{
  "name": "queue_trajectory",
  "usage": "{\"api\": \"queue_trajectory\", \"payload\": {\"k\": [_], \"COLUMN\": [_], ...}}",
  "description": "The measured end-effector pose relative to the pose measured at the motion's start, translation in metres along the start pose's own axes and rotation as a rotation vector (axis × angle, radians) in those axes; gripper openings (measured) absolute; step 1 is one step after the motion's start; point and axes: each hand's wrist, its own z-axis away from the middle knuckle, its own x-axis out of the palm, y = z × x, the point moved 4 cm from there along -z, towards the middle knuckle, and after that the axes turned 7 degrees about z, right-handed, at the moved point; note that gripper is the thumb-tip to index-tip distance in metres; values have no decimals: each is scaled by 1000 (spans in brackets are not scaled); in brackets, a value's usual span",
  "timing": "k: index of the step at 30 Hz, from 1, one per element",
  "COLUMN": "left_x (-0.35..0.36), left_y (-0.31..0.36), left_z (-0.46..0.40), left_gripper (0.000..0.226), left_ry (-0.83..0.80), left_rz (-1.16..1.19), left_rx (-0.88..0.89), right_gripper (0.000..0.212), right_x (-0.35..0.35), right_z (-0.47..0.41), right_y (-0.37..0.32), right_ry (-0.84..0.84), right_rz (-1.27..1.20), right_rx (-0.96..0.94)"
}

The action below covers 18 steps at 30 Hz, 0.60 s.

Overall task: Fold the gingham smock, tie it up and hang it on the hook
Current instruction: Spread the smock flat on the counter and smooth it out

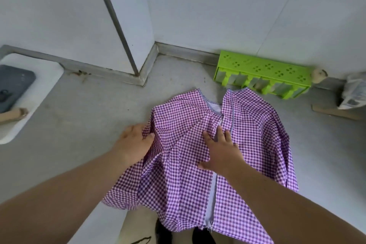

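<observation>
Grip: your left hand (136,142) pinches smock (198,156) sleeve, right hand (221,150) flat beside placket | soft, limp; take seams.

smock (198,164) spread on floor (79,125), rack (263,74) behind it by wall, mat (35,85) far left

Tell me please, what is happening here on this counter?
A person is working on a purple gingham smock spread on a grey counter, neck opening toward the wall. The left hand grips a bunch of fabric at the smock's left edge; the right hand presses flat near the centre seam. It is not yet folded or tied. A green plastic rack lies behind.
</observation>
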Motion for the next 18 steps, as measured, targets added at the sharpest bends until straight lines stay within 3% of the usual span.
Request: {"api": "queue_trajectory", "payload": {"k": [2, 4, 6, 8, 10, 14, 18], "left_x": [5, 8, 9, 4, 2, -25, -104], "left_y": [-18, -30, -34, -31, -31, -39, -47], "left_z": [11, 17, 20, 23, 20, 2, -26], "left_gripper": [96, 105, 90, 54, 35, 34, 22], "left_ry": [-189, -266, -230, -188, -198, -173, 103], "left_rz": [-75, -181, -239, -275, -330, -383, -367], "left_rx": [-71, -68, -53, 41, 94, 38, 42], "right_gripper": [126, 128, 129, 129, 129, 130, 129], "right_x": [-3, -5, -5, -5, -5, -5, -6], "right_z": [0, -1, -2, -3, -4, -5, -4], "right_y": [0, -4, -4, -6, -7, -7, -7], "right_ry": [-9, -17, -27, -36, -40, -41, -42], "right_rz": [4, 15, 20, 24, 17, 11, -1], "right_rx": [7, 17, 26, 32, 34, 33, 39]}}
